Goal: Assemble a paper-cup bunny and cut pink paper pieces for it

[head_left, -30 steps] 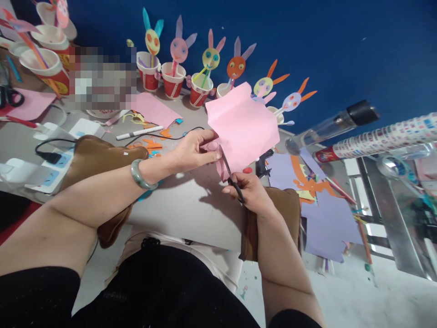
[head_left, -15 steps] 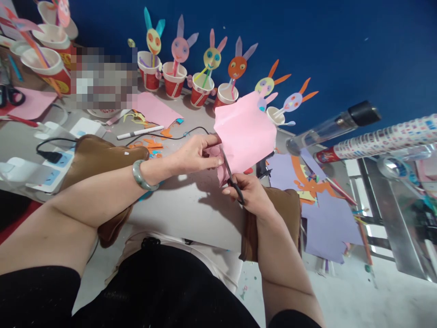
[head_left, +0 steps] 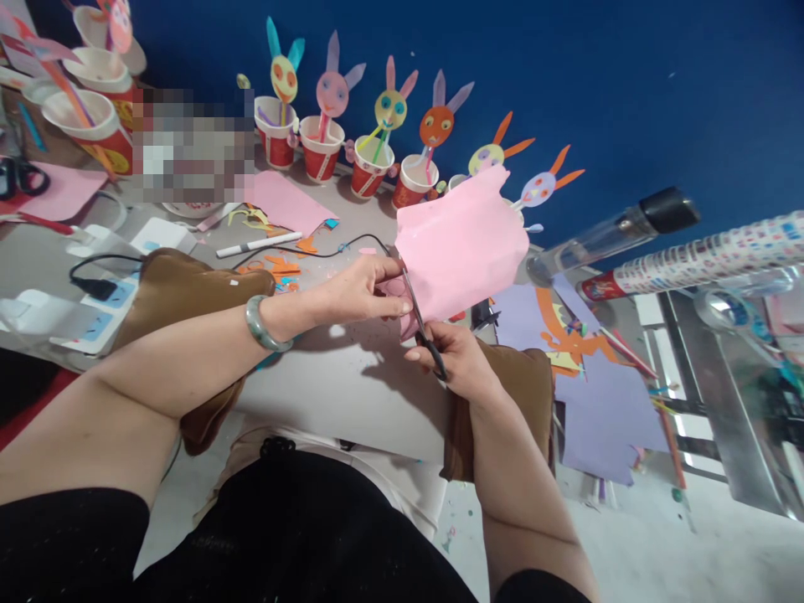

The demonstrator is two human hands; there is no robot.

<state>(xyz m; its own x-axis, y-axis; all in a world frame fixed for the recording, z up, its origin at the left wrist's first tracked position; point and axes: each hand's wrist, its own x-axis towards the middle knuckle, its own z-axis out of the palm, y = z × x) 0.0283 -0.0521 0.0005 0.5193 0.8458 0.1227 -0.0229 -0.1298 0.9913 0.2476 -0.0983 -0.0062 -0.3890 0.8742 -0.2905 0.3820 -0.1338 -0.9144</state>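
Observation:
Pink paper [head_left: 461,239] is held up above the table. My left hand [head_left: 368,289] pinches its left edge between thumb and fingers, and a green bangle circles that wrist. My right hand [head_left: 458,356] grips black-handled scissors [head_left: 429,341], whose blades point up and left along the paper beside my left thumb. A small curled part of the pink paper hangs left of the blades. Whether the blade tips are fully together I cannot tell.
Red paper cups [head_left: 320,155] with rabbit-faced figures line the blue wall. Orange scraps [head_left: 280,270] and a white marker [head_left: 259,244] lie at left, near a power strip [head_left: 104,314]. Purple sheets [head_left: 603,419] lie at right, beside brown cushions [head_left: 518,385] and stacked cups [head_left: 709,255].
The pink sheet has turned and shifted right, covering more of one cup figure behind it. The scissors have tilted slightly more upright at the paper's left edge. Both hands keep nearly the same place.

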